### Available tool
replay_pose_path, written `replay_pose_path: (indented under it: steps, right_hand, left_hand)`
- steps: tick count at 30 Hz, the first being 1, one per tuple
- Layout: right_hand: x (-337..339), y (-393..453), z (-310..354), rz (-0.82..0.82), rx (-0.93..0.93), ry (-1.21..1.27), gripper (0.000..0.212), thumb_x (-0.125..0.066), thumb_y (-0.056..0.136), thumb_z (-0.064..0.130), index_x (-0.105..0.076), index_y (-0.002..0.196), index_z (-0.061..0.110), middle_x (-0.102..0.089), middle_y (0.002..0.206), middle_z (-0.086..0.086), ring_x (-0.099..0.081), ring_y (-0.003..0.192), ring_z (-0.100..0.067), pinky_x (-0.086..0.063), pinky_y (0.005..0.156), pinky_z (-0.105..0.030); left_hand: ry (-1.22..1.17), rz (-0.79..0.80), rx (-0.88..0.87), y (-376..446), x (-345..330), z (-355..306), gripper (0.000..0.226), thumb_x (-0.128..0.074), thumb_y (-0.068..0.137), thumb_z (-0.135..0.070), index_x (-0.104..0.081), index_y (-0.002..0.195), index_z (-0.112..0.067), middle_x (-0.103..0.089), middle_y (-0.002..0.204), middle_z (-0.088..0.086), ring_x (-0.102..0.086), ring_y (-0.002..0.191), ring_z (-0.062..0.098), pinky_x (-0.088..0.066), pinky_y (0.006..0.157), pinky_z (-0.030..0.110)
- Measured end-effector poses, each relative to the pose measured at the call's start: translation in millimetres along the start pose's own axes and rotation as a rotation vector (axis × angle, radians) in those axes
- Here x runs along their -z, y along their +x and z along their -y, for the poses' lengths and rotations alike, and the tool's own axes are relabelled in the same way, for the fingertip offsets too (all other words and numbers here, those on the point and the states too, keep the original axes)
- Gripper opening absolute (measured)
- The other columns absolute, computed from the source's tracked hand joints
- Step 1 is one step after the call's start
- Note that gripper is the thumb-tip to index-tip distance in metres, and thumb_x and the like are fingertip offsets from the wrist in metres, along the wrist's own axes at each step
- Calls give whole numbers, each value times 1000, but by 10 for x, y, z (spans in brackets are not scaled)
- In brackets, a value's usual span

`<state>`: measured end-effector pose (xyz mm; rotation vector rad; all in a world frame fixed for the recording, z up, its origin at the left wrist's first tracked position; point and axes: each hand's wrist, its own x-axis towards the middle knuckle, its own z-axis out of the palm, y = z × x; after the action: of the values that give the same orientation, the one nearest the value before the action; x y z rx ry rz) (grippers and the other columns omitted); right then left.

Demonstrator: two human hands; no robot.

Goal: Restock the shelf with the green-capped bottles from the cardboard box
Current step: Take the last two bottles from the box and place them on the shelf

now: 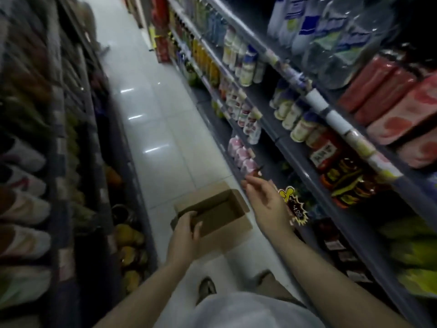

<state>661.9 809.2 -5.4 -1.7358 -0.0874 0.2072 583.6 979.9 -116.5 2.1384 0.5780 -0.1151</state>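
Note:
A small open cardboard box (220, 216) hangs above the white aisle floor, and my left hand (186, 230) grips its near left edge. What I can see of its inside is bare brown card, with no bottles showing. My right hand (264, 200) is just right of the box with fingers apart and nothing in it, close to the edge of a low shelf (236, 171). Dark bottles with green tops (298, 183) stand blurred in the shadow of that low shelf, behind my right hand.
Shelving (295, 157) full of bottles, jars and sauce packs runs along the right. A rack (59, 162) of packets and fruit lines the left. The tiled aisle floor (151, 114) runs between them. My feet (207, 288) stand below the box. A yellow price tag (293, 207) sticks out.

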Motion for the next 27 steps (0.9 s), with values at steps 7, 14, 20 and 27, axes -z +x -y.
replay_pose_path:
  steps: [7, 14, 20, 27]
  right_hand:
    - [-486, 496, -428, 227, -101, -75, 27, -56, 93, 26, -60, 119, 20, -65, 116, 0, -61, 109, -6, -48, 93, -19]
    - [-955, 1168, -1060, 475, -181, -203, 27, -55, 94, 19, -59, 120, 14, -62, 109, 14, -59, 103, 2, -47, 85, -8]
    - [-1407, 1636, -2099, 622, -240, -310, 27, -56, 93, 25, -53, 118, 32, -58, 113, 22, -54, 102, 18, -45, 80, -2]
    - [-2031, 2019, -3892, 781, -217, -439, 36, -58, 92, 23, -51, 127, 28, -54, 120, 21, -52, 107, 14, -46, 88, -8]
  left_hand:
    - [-57, -128, 187, 159, -68, 442, 34, -49, 96, -27, -48, 128, -14, -57, 126, 2, -54, 116, 19, -43, 85, 26]
    - [-189, -197, 440, 449, -516, 858, 34, -49, 96, -23, -49, 129, -13, -56, 128, 4, -50, 113, 10, -34, 90, 17]
    - [-297, -198, 641, 837, -1215, 1463, 35, -48, 97, -26, -46, 131, -18, -53, 132, -2, -41, 109, -1, -33, 91, 15]
    - [-379, -272, 808, 1603, -2149, 2544, 37, -46, 97, -31, -43, 133, -24, -52, 133, -7, -47, 112, 5, -39, 98, 22]
